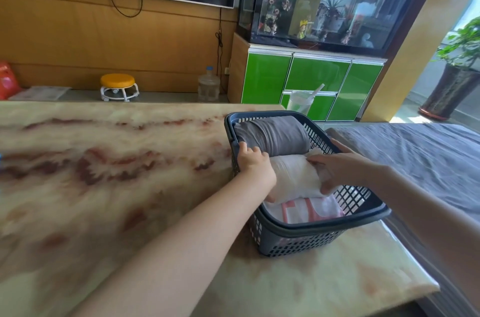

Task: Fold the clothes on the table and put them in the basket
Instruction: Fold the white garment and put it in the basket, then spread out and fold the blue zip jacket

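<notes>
Roll of white cloth in basket

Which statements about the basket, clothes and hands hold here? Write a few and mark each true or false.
1. The left hand and right hand hold the white bundle in the basket. True.
2. The grey roll lies on the table outside the basket. False: it lies in the basket's far end.
3. A pink-printed garment lies at the basket's near end. True.
4. The basket stands on the floor. False: it stands on the table.
</notes>
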A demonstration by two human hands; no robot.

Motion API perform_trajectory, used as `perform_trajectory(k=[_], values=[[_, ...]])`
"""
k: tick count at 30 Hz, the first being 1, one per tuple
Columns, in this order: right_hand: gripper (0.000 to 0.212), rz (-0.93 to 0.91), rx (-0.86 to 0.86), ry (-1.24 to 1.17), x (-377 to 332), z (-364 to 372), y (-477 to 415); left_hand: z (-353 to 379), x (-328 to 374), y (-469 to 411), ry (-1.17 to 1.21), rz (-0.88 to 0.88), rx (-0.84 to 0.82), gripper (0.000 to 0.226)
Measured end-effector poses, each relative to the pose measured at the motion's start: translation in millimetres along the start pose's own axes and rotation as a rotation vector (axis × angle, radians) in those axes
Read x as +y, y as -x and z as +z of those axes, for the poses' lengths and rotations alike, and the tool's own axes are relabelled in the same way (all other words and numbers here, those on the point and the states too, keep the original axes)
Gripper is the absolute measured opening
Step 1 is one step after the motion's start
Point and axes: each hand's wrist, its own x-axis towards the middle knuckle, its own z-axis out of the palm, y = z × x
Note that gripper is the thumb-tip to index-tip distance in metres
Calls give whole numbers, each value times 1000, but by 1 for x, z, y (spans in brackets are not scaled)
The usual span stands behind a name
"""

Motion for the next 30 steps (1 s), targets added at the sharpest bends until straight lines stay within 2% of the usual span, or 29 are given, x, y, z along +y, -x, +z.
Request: perform_trajectory(k=[3,5,9,13,17,21,22,25,30], values=[[93,-27,26,7,1,5,-5,2,-6,3,48,39,67,101],[90,3,31,-54,-5,-2,-2,0,-12,9,162,69,129,98],[98,-25,130,-457,-16,-22,5,-6,-35,23,611,65,305,79],[89,-93,185,-647,-52,-33,8,-7,-71,45,754,14,426,66],[81,-140,135,-755,-96,-45,7,6,-111,71,799,-86,373,64],[72,-192,167,-819,-141,-67,4,22,-163,101,853,-158,310,62],[74,-203,172,-870,-158,-73,3,28,-180,111,871,-179,293,61],[96,-248,151,-959,-209,-83,-3,56,-238,140,935,-292,250,56],[66,-354,25,-943,-319,-60,-32,151,-332,198,1087,-562,234,51]])
